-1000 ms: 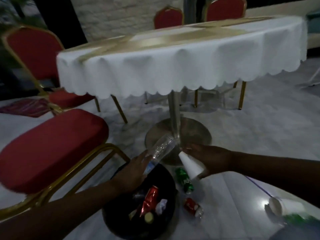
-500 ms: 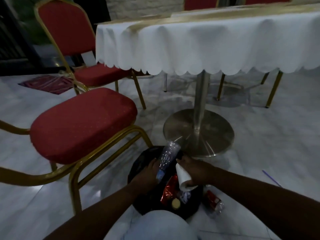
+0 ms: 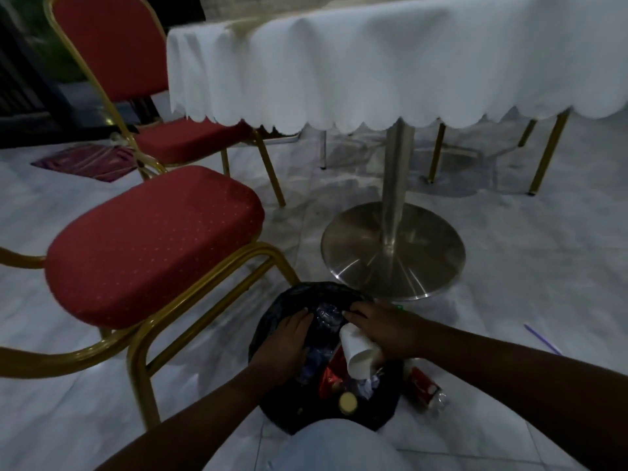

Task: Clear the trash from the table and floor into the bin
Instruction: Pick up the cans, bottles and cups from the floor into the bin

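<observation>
A bin lined with a black bag stands on the floor in front of me. My left hand is down inside its mouth, pressing a clear plastic bottle into it. Over the bin's right side, my right hand holds a white paper cup, tilted with its wider end down. Inside the bin lie a red wrapper, crumpled paper and a yellow cap. A crushed red-labelled bottle lies on the floor just right of the bin.
A red chair with a gold frame stands close on the left, another behind it. The round table's white cloth hangs ahead, its steel base just beyond the bin. A purple straw lies on the floor at the right.
Both hands have dropped lower into the bin. The clear bottle went from sticking up above the rim to lying pressed inside, and the cup has come down over the bin.
</observation>
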Motion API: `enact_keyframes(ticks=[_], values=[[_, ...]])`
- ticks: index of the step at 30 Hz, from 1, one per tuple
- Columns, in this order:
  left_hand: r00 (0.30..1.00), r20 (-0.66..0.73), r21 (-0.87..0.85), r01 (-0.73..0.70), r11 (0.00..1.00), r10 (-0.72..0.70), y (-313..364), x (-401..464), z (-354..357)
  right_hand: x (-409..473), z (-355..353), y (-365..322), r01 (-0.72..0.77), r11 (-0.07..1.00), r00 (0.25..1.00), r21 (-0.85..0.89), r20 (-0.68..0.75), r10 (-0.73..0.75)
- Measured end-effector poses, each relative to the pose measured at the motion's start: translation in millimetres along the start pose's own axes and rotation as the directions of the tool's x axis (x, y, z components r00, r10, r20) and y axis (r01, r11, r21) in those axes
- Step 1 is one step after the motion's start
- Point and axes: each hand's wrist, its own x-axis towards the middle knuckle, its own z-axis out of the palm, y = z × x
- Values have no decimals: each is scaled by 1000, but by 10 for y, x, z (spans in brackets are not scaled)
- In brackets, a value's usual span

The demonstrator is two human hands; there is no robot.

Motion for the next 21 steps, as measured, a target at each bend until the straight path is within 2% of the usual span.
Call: enact_keyframes(ticks=[3, 5, 10, 14, 18, 21], values=[[993, -75, 87, -89, 992, 96, 104, 140, -278, -274, -383, 149, 27, 1000, 999, -8, -18, -27], [984, -117, 90, -125, 988, 136, 260, 299, -515, -524, -606, 310, 16, 1000, 1000, -7, -25, -16], [939, -186, 81, -277, 957, 288, 872, 883, -943, -1356, -951, 920, -24, 1000, 989, 11, -143, 26], [895, -129, 130, -412, 902, 428, 1431, 1440, -873, -2114, -1029, 1293, -202, 979, 957, 8, -210, 199], [870, -74, 134, -475, 870, 487, 2147, 1960, -530, -2871, -639, 1604, -431, 900, 883, 73, -173, 437], [840, -37, 94, -536, 839, 541, 2599, 2174, -136, -3392, -158, 1733, -532, 834, 813, 146, -185, 552]])
